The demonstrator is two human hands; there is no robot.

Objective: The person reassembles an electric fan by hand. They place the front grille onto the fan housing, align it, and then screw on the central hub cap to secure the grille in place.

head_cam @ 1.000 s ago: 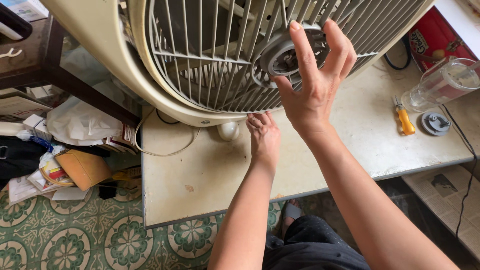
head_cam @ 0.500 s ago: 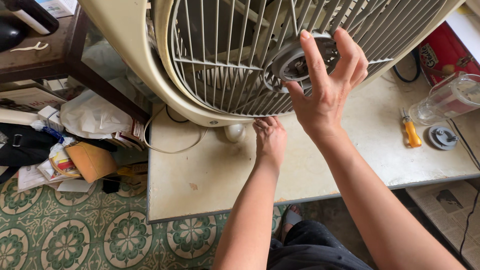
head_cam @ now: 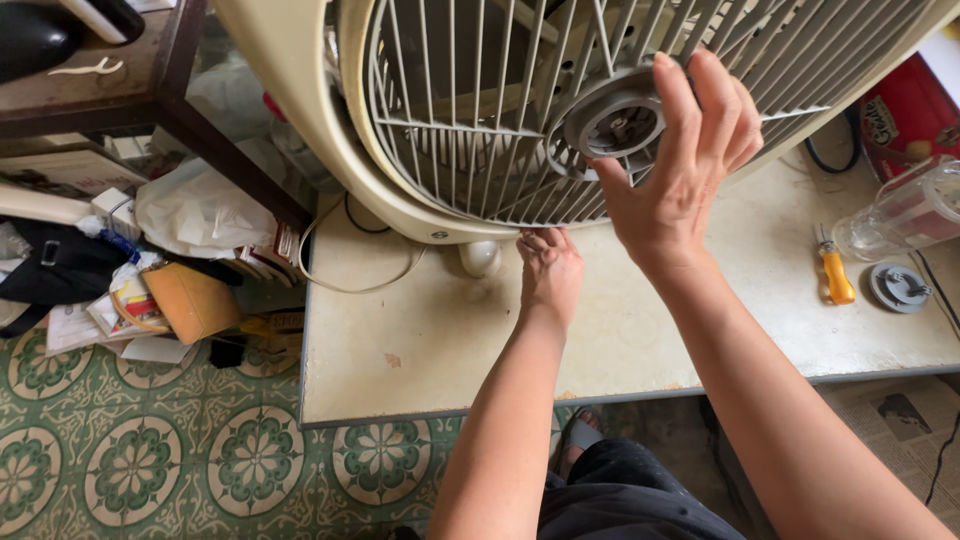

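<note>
A cream box fan (head_cam: 300, 110) stands tilted on a pale worktable (head_cam: 420, 340). Its front grille (head_cam: 470, 120) of thin ribs faces me, with a round grey hub (head_cam: 612, 125) at the centre. My right hand (head_cam: 680, 170) is spread against the grille beside the hub, fingertips touching the hub's rim. My left hand (head_cam: 550, 272) reaches under the fan's lower edge; its fingers are curled up against the frame and partly hidden there. A white round foot (head_cam: 480, 257) sits just left of that hand.
An orange-handled screwdriver (head_cam: 834, 272), a round grey cap (head_cam: 898, 287) and a clear plastic jug (head_cam: 905, 212) lie at the table's right. A white cable (head_cam: 345, 285) loops at the left. Bags, boxes and papers (head_cam: 170, 270) crowd the green tiled floor.
The view has drifted so the fan and table sit further right and lower. My right hand has closed in slightly on the hub. My left hand stays under the fan's edge.
</note>
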